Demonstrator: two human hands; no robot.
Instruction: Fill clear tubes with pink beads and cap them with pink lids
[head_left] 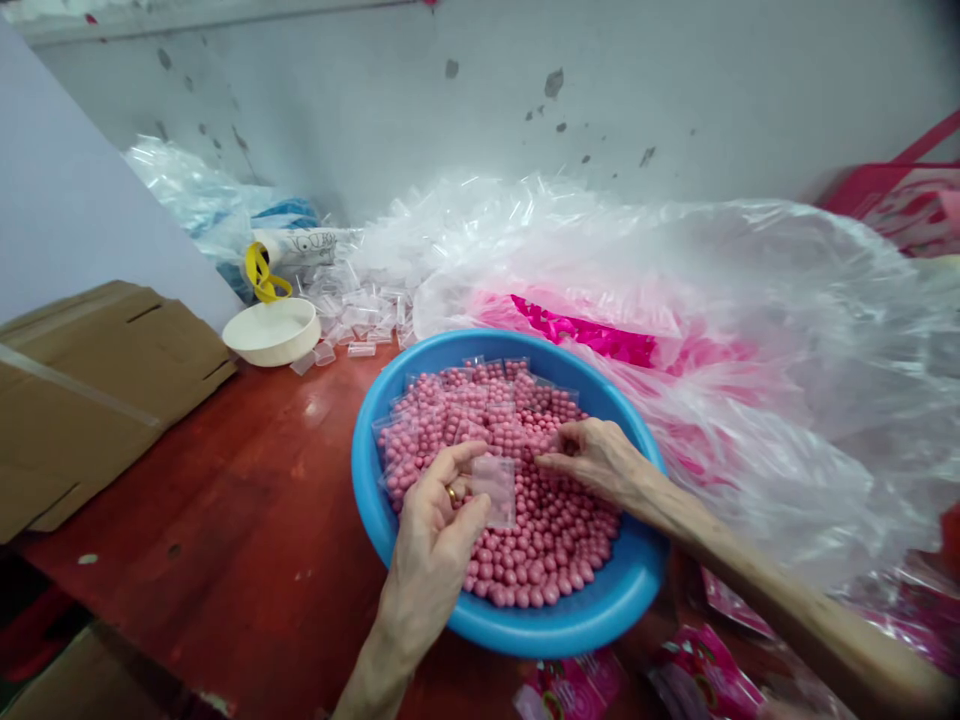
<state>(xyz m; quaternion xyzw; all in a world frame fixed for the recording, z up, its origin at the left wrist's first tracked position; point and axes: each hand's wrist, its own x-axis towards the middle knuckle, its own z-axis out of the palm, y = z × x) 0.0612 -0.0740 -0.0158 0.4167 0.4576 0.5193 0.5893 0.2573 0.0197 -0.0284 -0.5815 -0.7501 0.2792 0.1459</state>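
Note:
A blue plastic basin [371,490] holds many pink round beads [536,565], with several small clear packets of beads [465,400] heaped toward its far side. Over the basin, my left hand [439,530] pinches a small clear plastic bag [495,492] between thumb and fingers; the bag looks flat. A gold ring sits on one of its fingers. To the right of the bag, my right hand [589,455] is low over the beads with thumb and fingertips drawn together. Whatever may be between those fingertips is too small to make out.
Loose small clear bags [367,315] and a white round dish [274,332] lie beyond the basin on the left of the red table [277,520]. Cardboard [105,390] stands at left. Large clear plastic sheeting [750,290] covers the back and right; pink printed packets [701,675] lie at front right.

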